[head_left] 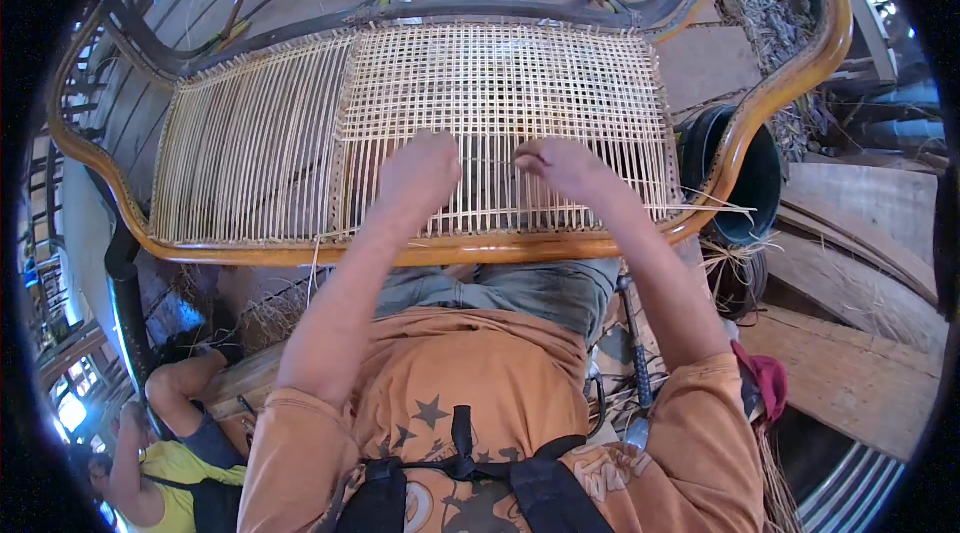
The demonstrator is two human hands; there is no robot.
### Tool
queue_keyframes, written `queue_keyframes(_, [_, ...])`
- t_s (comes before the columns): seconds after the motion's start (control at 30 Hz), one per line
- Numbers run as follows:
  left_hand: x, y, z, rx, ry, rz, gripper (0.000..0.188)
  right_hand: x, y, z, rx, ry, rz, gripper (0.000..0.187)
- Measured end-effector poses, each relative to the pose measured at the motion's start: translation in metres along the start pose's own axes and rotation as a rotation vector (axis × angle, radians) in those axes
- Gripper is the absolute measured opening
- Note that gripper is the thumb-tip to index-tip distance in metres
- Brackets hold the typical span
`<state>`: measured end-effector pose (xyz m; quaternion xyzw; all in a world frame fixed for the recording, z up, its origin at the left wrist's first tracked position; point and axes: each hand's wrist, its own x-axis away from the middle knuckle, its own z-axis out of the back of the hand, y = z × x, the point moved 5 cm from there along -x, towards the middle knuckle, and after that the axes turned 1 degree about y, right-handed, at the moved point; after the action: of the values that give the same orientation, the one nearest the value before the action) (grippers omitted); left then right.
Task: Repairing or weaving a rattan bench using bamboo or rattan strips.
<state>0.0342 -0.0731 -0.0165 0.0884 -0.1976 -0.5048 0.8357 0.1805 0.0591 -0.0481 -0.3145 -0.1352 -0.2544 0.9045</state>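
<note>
A cane seat panel stretches across a curved rattan frame in front of me. Its right part is woven into an open grid toward the far side; nearer to me mostly lengthwise strands show. My left hand is closed in a fist over these strands, left of the panel's middle. Just to its right, my right hand is closed with fingertips pinched at the edge of the grid. Whatever thin piece either hand holds is hidden. The left part of the panel has strands running one way only.
A dark green bucket stands beside the frame's right end. Loose cane ends stick out over the right rim. Wooden boards and fibre scraps lie to the right. Another person in a yellow top sits at the lower left.
</note>
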Motion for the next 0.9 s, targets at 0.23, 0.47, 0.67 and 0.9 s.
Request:
queue_keyframes(0.23, [-0.009,0.063,0.009,0.507,0.131,0.019,0.019,0.05,0.045,0.065,-0.398,0.159,-0.004,0.02])
queue_keyframes(0.47, [-0.014,0.148,-0.081,0.4,-0.075,-0.009,0.02,0.063,0.127,0.035,-0.417,0.18,-0.318,0.024])
queue_keyframes(0.67, [-0.02,0.159,-0.091,0.219,-0.011,0.048,0.021,0.058,0.132,0.03,-0.365,0.203,-0.22,0.026])
queue_keyframes(0.9, [-0.037,0.146,-0.1,0.362,-0.175,0.265,0.024,0.058,0.128,0.029,-0.365,0.214,-0.215,0.022])
